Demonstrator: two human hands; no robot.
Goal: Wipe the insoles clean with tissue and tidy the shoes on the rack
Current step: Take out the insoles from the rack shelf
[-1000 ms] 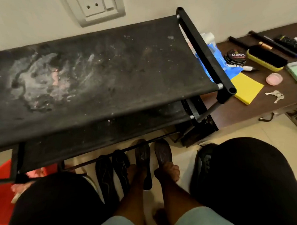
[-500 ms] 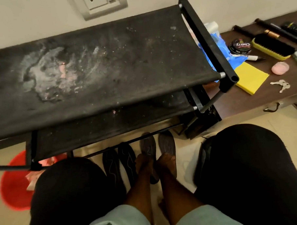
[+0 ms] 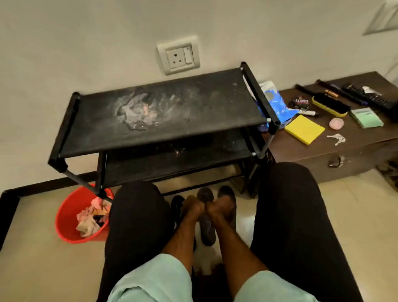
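Between my knees, several dark insoles lie on the floor in front of the black shoe rack (image 3: 260, 97). My left hand (image 3: 192, 208) has its fingers curled on a grey insole (image 3: 207, 230) that runs from under the hand toward me. My right hand (image 3: 221, 207) is curled on another grey insole (image 3: 228, 192) just to its right. The two hands touch each other. A black insole (image 3: 177, 203) lies to the left of my left hand. The rack's top shelf is dusty with a pale stain, and no shoes show on it.
A red bucket (image 3: 65, 222) with crumpled tissue (image 3: 87, 222) stands at the rack's left foot. A low brown chest (image 3: 362, 149) on the right carries a blue tissue pack (image 3: 275, 101), polish tin (image 3: 299, 102), brush (image 3: 330, 106), yellow pad (image 3: 305, 129) and keys (image 3: 336, 138).
My head has drawn back and up, so the whole rack and bucket are in view. My hands have come together over the grey insoles.
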